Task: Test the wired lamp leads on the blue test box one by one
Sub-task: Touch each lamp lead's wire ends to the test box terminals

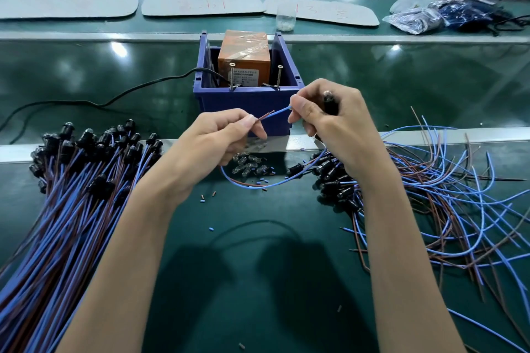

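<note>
The left hand [218, 137] is being held in front of the blue test box [249, 102], with the end of a brown wire [265, 115] pinched between its thumb and forefinger. The right hand [335, 126] is being held just beside it. The end of a blue wire [282, 110] is being pinched between its thumb and forefinger, and a black lamp holder [329, 100] is being gripped in its curled fingers. Whether the two wire tips are touching cannot be told. Both wires are looping down below the hands over the green bench [258, 281].

The box is standing just beyond the bench's near rail, directly behind the hands. Two upright screws [231, 77] are rising at its front rim, and an orange block [243, 54] is sitting inside. The small print on the block's white label cannot be read.

A bundle of leads [71, 195] is lying to the left and a loose pile [444, 195] to the right. Faint red marks on the grey boards [200, 4] at the far side cannot be made out.
</note>
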